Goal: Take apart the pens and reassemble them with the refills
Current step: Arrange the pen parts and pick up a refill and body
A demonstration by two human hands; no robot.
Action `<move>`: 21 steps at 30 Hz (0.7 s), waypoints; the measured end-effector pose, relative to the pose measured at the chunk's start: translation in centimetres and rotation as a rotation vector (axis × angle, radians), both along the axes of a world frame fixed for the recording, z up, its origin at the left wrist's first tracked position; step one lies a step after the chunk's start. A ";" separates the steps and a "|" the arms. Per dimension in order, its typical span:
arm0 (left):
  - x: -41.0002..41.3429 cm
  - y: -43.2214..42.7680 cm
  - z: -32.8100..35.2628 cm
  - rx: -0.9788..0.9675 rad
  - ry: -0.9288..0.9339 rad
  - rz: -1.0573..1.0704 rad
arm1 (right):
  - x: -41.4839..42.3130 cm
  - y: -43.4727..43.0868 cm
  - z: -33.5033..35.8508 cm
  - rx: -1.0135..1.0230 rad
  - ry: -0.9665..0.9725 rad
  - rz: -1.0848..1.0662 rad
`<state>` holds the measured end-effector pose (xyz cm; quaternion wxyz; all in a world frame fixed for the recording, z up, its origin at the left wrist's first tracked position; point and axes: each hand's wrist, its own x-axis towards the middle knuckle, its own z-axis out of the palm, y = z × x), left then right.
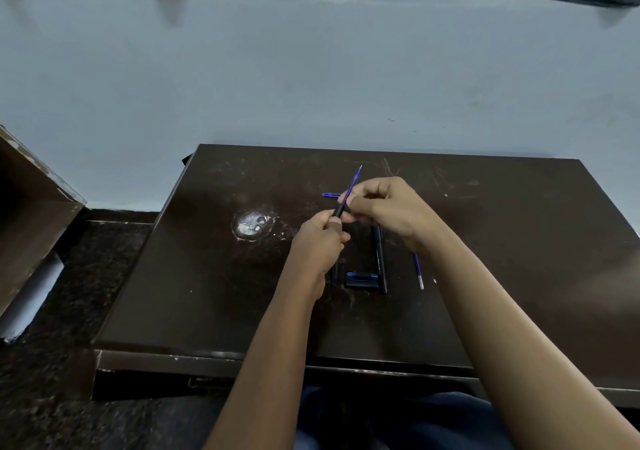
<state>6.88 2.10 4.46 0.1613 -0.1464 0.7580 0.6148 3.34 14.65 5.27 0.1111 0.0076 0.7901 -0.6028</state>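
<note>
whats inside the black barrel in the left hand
A blue refill sticks out of the black barrel held by the left hand; the right hand pinches it. How far it reaches inside is hidden by the barrel and fingers.

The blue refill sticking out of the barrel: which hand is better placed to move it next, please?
Probably the right hand: its fingers already pinch the blue refill, while the left hand grips the black barrel.
</note>
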 end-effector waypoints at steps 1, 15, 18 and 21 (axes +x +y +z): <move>0.0 0.0 -0.1 0.000 0.017 0.016 | 0.1 0.1 -0.1 0.033 -0.024 0.014; 0.1 0.1 -0.4 -0.028 0.085 0.043 | 1.4 -1.5 -4.2 1.143 -0.277 0.574; 0.2 0.2 -0.2 -0.045 0.081 0.028 | 1.3 -1.7 -4.4 1.149 -0.270 0.569; 0.3 0.3 -0.1 -0.042 0.084 0.016 | 1.1 -1.9 -4.6 1.134 -0.307 0.548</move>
